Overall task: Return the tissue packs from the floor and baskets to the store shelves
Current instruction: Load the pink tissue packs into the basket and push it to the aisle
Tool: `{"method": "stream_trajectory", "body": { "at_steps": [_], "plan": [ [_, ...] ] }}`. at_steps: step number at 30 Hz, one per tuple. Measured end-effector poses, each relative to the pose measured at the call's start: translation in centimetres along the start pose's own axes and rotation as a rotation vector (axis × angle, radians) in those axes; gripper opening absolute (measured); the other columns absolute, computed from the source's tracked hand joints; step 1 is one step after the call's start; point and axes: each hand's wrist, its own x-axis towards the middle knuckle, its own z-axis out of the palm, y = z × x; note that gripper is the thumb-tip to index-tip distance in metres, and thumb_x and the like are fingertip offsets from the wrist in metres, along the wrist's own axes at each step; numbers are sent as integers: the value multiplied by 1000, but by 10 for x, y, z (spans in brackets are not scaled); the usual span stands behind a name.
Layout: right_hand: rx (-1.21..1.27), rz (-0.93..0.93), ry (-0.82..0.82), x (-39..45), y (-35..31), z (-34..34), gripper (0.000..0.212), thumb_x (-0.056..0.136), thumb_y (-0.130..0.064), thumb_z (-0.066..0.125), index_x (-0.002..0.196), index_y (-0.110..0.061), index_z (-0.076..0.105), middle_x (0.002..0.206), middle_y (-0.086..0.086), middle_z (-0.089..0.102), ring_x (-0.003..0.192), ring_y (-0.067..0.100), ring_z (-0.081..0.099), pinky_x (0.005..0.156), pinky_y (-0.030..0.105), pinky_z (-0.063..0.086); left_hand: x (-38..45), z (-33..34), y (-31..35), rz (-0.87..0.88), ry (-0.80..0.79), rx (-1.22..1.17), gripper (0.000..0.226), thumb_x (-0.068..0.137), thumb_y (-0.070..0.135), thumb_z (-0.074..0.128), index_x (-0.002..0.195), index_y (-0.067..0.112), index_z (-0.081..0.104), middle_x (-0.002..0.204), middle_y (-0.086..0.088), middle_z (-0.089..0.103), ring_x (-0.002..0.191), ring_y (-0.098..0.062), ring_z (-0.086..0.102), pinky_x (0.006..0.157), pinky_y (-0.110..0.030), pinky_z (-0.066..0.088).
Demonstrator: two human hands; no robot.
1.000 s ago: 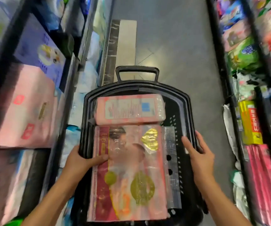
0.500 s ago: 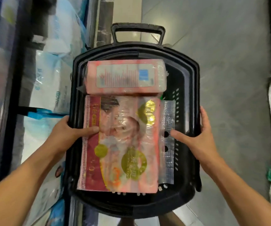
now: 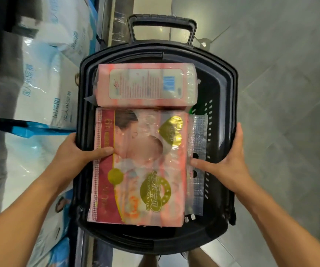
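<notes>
1. A black basket point(image 3: 223, 89) holds two tissue packs: a large pink pack point(image 3: 139, 182) printed with a baby and a gold seal, and behind it a smaller pink pack point(image 3: 145, 84) showing its fine-print label and blue barcode
2. The left hand point(image 3: 74, 151) grips the basket's left rim, thumb on the large pack
3. The right hand point(image 3: 226, 160) grips the right rim, thumb inside the basket
4. White bags point(image 3: 39, 89) at left read 成人纸尿裤

A grey tiled floor point(image 3: 271, 74) is running through the aisle, and a black plastic basket point(image 3: 230, 105) is sitting over it in the middle; whether the basket is touching the tiles cannot be told. Inside it, a small pink tissue pack point(image 3: 145, 84) is lying at the far end, with a large pink tissue pack point(image 3: 138, 170) lying just near of it, edges touching. On the left, white and blue bagged packs point(image 3: 39, 89) are resting low on the shelving.
</notes>
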Motion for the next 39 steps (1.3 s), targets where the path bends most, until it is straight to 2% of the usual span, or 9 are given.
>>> {"method": "stream_trajectory", "body": {
  "at_steps": [2, 4, 8, 12, 15, 18, 25, 32, 39],
  "plan": [
    [-48, 43, 0, -1, -3, 0, 154, 38, -60, 90, 153, -46, -11, 162, -7, 11, 146, 16, 22, 119, 47, 27, -2, 0, 6, -13, -15, 31, 95, 16, 64, 94, 100, 27, 69, 90, 13, 78, 78, -6, 75, 64, -24, 59],
    [-91, 63, 12, -1, -6, 0, 150, 42, -60, 88, 153, -44, -12, 162, -2, 13, 146, 21, 23, 118, 47, 28, -5, 2, 10, -54, 54, 106, 84, 32, 53, 96, 106, 31, 64, 93, 8, 78, 83, -8, 74, 81, -36, 59],
    [-213, 138, -55, 3, -11, -10, 139, 57, -73, 79, 153, -41, -15, 159, 8, 21, 145, 31, 27, 116, 54, 31, -22, 1, 26, 100, 286, 568, 108, 58, 54, 92, 147, 22, 41, 143, -8, 55, 129, -29, 53, 107, -48, 44],
    [-642, -22, 87, -16, -57, -42, 84, 89, -61, 57, 157, -29, 18, 154, 8, 37, 137, 32, 41, 107, 46, 41, -56, -5, 70, 575, 250, 956, 59, 81, 50, 75, 131, 20, 63, 118, -8, 68, 108, -32, 62, 91, -48, 49],
    [-899, -232, 119, -54, -125, -80, 65, 91, -59, 54, 145, -25, 41, 139, 5, 53, 126, 29, 51, 96, 43, 45, -98, -7, 134, 697, 229, 1113, 50, 80, 48, 61, 113, 12, 73, 97, -12, 70, 89, -38, 65, 78, -47, 51],
    [-1070, -395, 116, -108, -189, -123, 59, 91, -58, 50, 140, -24, 46, 128, 6, 59, 119, 31, 53, 90, 43, 46, -159, -8, 200, 780, 242, 1208, 44, 82, 42, 64, 112, 11, 73, 97, -12, 71, 86, -38, 65, 72, -46, 53],
    [-1117, -602, 312, -244, -315, -253, 59, 89, -49, 51, 143, -24, 46, 132, 7, 57, 118, 32, 54, 85, 41, 44, -310, -22, 362, 893, 322, 1318, 53, 70, 42, 54, 111, 13, 73, 92, -10, 69, 89, -38, 66, 72, -45, 50],
    [-1072, -472, 645, -362, -364, -375, 65, 84, -57, 44, 138, -23, 52, 126, 8, 59, 112, 33, 56, 77, 42, 47, -434, -4, 483, 1207, 344, 1317, 59, 71, 44, 52, 121, 17, 71, 105, -8, 71, 97, -34, 65, 82, -43, 49],
    [-977, -182, 1017, -508, -314, -432, 62, 85, -56, 39, 135, -24, 56, 123, 4, 63, 110, 30, 59, 80, 42, 51, -529, 70, 528, 1607, 140, 1316, 56, 64, 38, 57, 114, 19, 73, 102, -6, 72, 95, -32, 66, 83, -41, 50]
  ]
}}
